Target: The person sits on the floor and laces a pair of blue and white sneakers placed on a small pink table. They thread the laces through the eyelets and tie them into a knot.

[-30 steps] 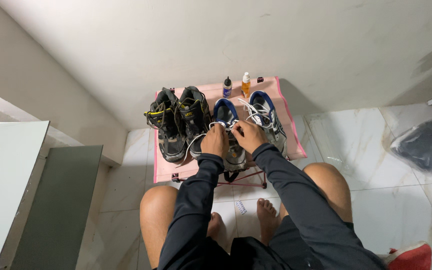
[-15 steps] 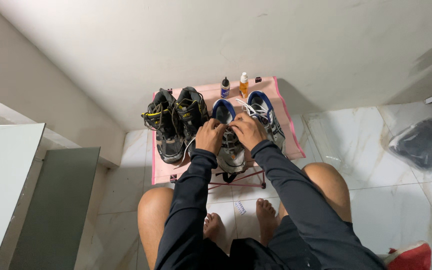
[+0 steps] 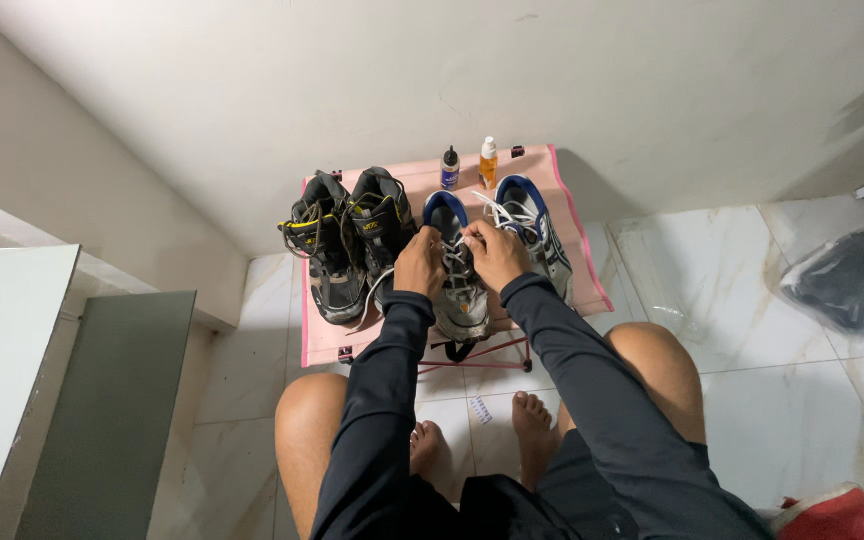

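- Four shoes stand on the small pink bench (image 3: 572,225): two black shoes (image 3: 347,240) with yellow trim on the left, side by side and touching, and two grey-and-blue shoes to their right.
- The nearer grey-and-blue shoe (image 3: 460,300) lies in the middle of the bench under both hands; the second grey-and-blue shoe (image 3: 537,230) sits just beside it on the right, with loose white laces over its opening.
- Two small bottles stand at the far edge of the bench: a dark one (image 3: 449,167) and an orange one (image 3: 489,162), close together.
- The left hand (image 3: 420,262) and the right hand (image 3: 497,254) are closed on the white laces (image 3: 455,252) of the middle shoe, the two hands near each other with a short gap between them.
- Two bare feet rest on the white tiled floor (image 3: 732,300) below the bench; a dark bag in clear plastic (image 3: 847,280) lies on the floor at the right.
- Against half a second ago the hands are a little farther apart on the laces; a second ago they sat lower on the same shoe. Shoes and bottles have not shifted.
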